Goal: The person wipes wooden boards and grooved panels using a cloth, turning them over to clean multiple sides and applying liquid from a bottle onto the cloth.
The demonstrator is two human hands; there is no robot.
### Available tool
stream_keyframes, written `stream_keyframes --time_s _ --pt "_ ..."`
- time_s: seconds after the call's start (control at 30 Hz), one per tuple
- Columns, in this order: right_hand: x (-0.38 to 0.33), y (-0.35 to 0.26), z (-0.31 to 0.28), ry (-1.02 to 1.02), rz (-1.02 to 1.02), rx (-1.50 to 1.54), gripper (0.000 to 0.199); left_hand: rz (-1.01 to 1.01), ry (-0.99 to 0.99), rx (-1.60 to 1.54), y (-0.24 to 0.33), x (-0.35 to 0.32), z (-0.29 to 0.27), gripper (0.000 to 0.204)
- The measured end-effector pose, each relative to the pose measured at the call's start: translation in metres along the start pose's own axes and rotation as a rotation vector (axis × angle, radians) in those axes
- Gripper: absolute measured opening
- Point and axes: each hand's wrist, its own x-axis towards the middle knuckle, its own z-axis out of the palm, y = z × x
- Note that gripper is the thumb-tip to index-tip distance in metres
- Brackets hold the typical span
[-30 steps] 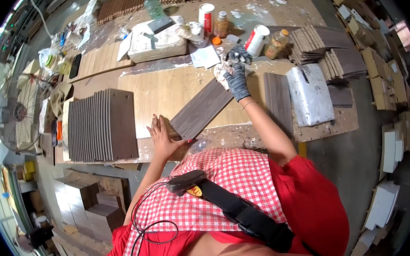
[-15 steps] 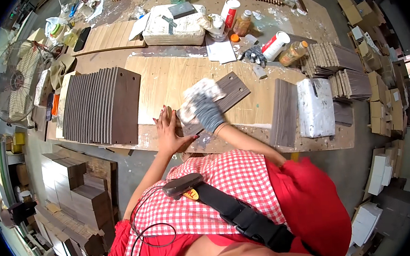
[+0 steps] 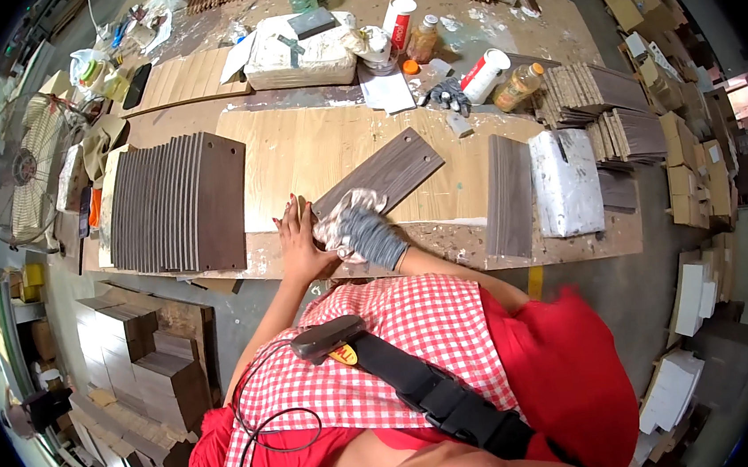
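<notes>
A dark wood-grain board [image 3: 395, 168] with holes at its far end lies slantwise on the light wooden panel [image 3: 283, 157]. My right hand [image 3: 372, 236], in a grey glove, presses a stained white cloth [image 3: 362, 202] onto the board's near end. Bare, with fingers stretched out, my left hand [image 3: 301, 244] lies at the board's near left corner, its thumb close to the cloth. To the left of it stands a row of similar dark boards [image 3: 180, 206] on edge. The near end of the board is partly hidden under the cloth and hands.
Right of the panel lie another dark board [image 3: 508, 195] and a white paint-marked block [image 3: 567, 183]. Stacked boards [image 3: 623, 136] stand beyond. Bottles, red-and-white canisters [image 3: 485, 76], a grey glove [image 3: 446, 96] and a white wrapped bundle [image 3: 303, 57] sit farther back. A fan [image 3: 26, 166] stands at left.
My right hand has drawn the cloth down along the board toward its near end, by my left hand. The left hand keeps its place. The whole view has shifted slightly.
</notes>
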Motion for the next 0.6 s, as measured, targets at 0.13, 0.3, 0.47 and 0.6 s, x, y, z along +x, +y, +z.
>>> stream_keyframes --time_s 0.13,0.3,0.47,0.6 --pt "-0.033 0.047 -0.017 0.014 0.244 0.013 0.024 -0.003 0.014 -0.095 0.006 0.005 0.003 0.107" --pt "-0.029 0.106 -0.035 0.186 1.196 1.356 0.024 -0.003 0.038 -0.103 0.001 -0.003 -0.003 0.111" --pt "-0.036 0.056 0.076 0.143 0.345 -0.129 0.033 0.025 0.02 -0.058 0.002 0.002 -0.003 0.109" --pt "-0.047 0.106 0.013 0.271 0.708 0.744 0.029 0.013 -0.004 -0.06 0.001 0.0 -0.001 0.109"
